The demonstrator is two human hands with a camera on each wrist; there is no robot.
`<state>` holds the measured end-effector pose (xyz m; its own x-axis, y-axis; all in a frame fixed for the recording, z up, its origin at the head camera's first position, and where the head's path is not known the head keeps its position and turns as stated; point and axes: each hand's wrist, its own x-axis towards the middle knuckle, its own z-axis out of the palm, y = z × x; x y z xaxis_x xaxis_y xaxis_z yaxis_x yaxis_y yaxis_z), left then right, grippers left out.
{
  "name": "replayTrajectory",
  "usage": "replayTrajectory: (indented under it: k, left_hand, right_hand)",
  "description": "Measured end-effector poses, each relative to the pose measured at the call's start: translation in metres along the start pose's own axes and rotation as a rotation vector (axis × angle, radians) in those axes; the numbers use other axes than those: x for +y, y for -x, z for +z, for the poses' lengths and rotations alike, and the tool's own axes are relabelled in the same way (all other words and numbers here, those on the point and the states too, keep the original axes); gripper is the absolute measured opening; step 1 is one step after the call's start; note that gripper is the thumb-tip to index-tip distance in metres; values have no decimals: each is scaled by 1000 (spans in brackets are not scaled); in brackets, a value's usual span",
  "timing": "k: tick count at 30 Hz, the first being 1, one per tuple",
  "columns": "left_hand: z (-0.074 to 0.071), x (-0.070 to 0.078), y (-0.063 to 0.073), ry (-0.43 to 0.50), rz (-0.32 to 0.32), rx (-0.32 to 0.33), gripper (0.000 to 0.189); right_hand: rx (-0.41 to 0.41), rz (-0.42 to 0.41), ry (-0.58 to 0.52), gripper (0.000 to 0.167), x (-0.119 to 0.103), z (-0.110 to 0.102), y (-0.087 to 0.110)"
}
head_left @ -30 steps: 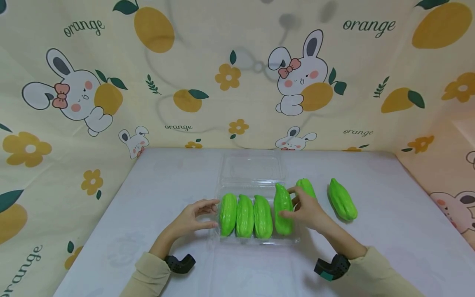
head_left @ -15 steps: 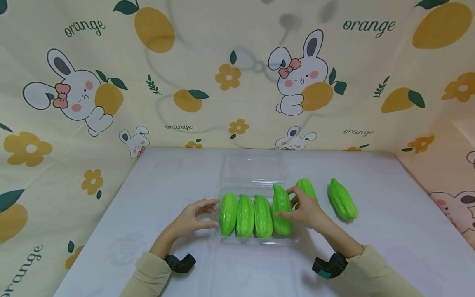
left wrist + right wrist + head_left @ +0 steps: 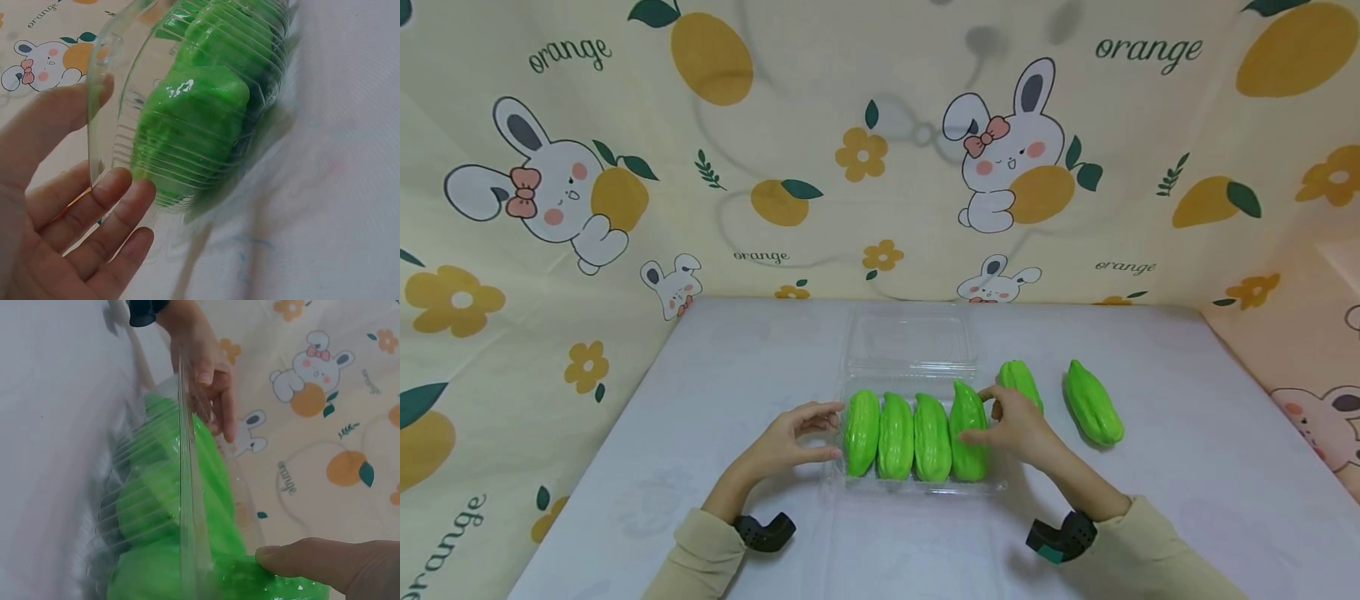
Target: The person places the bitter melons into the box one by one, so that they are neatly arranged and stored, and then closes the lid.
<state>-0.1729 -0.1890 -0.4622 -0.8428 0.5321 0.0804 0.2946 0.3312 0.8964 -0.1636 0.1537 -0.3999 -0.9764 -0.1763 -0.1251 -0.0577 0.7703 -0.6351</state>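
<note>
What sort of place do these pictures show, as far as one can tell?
Probably an indoor recording corner: a backdrop with rabbits and oranges rises behind a pale tabletop, and a black device is worn on each wrist.

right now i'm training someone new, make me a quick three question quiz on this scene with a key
1. How many green vegetables lie in the clear box?
2. True or false: the box is closed.
3. Which hand touches the rightmost vegetable in the box?

Key:
1. Four.
2. False; its lid is open.
3. The right hand.
</note>
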Motion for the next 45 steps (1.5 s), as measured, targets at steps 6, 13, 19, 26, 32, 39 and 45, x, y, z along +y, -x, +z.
replayTrajectory:
  k: [6,13,19,26,32,39,45]
  left_hand:
    - [0,0,0,-8,3,-1,64]
    - [1,2,0,-13,-13,1,65]
    - [1,2,-1,-14,-17,5,65]
    - [1,3,0,-10,-20,5,65]
    - [3,3,-1,-8,-13,8,65]
    - [6,1,-2,-10,-7,19,64]
    - [11,0,-4,-9,23,39,61]
  right_hand:
    - [7,5,-15,69,6,1,-3]
    - [40,-13,3,60,11,4,-7]
    - [65,-19,45,52,14,7,-9]
    - [81,-27,63,49,15,9,-8]
    - [91,-28,29,47,17,8,-7]
    - [125,-42,-52,44,21,2,-1]
    - [173,-54,-100,37,31,-6,2]
